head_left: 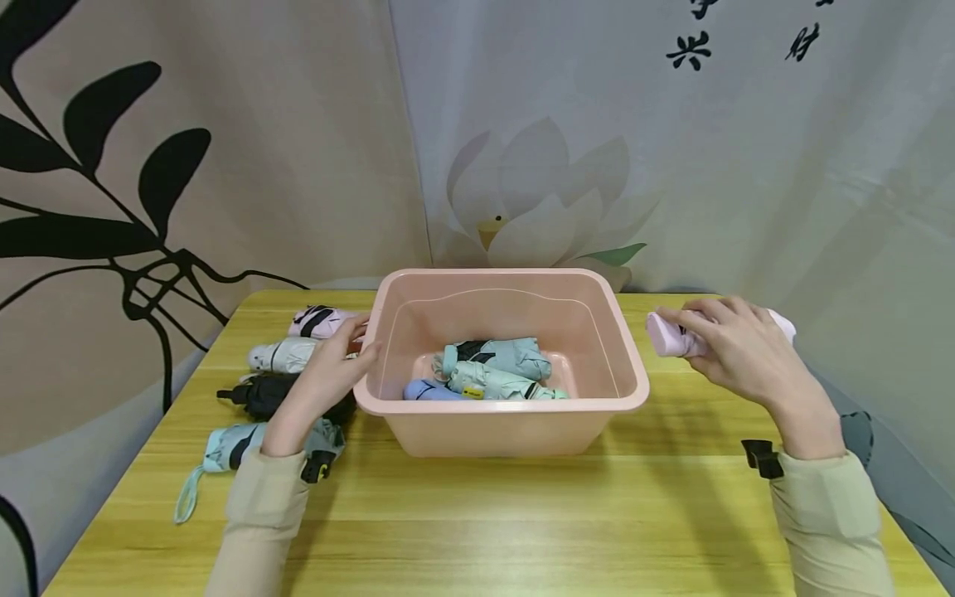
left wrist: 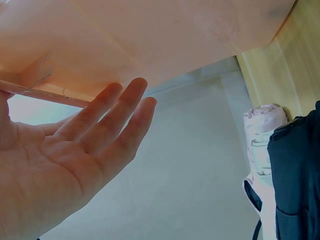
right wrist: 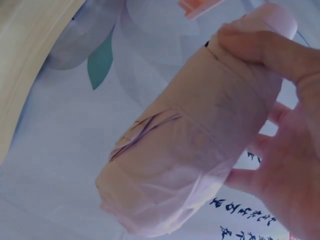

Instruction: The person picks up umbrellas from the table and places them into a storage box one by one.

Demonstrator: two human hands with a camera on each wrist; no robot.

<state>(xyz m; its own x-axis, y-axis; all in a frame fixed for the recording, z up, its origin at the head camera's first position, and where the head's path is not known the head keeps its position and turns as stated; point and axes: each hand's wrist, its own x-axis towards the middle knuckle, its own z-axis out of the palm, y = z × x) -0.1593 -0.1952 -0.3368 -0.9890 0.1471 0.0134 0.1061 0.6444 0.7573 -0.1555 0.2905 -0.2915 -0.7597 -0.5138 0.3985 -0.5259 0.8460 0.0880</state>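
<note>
In the head view my left hand [head_left: 328, 369] is at the left rim of a pink plastic basin [head_left: 492, 427]. Its thumb lies over the rim, with loosely bent fingers [left wrist: 122, 117] beneath against the outer wall, as the left wrist view shows. At the right, my right hand [head_left: 734, 348] grips a pale lilac folded umbrella [head_left: 669, 336], held above the tabletop. The right wrist view has the thumb across this umbrella [right wrist: 185, 130] and the other fingers on its far side. Inside the basin lie light-blue [head_left: 522, 356], mint-green [head_left: 488, 380] and blue [head_left: 431, 390] folded umbrellas.
Left of the basin, folded umbrellas lie in a column: lilac [head_left: 324, 322], white [head_left: 287, 355], black [head_left: 269, 396] and blue-grey [head_left: 231, 448], the last with a wrist loop. They rest on a wooden table [head_left: 492, 531]. A printed curtain [head_left: 298, 166] hangs behind.
</note>
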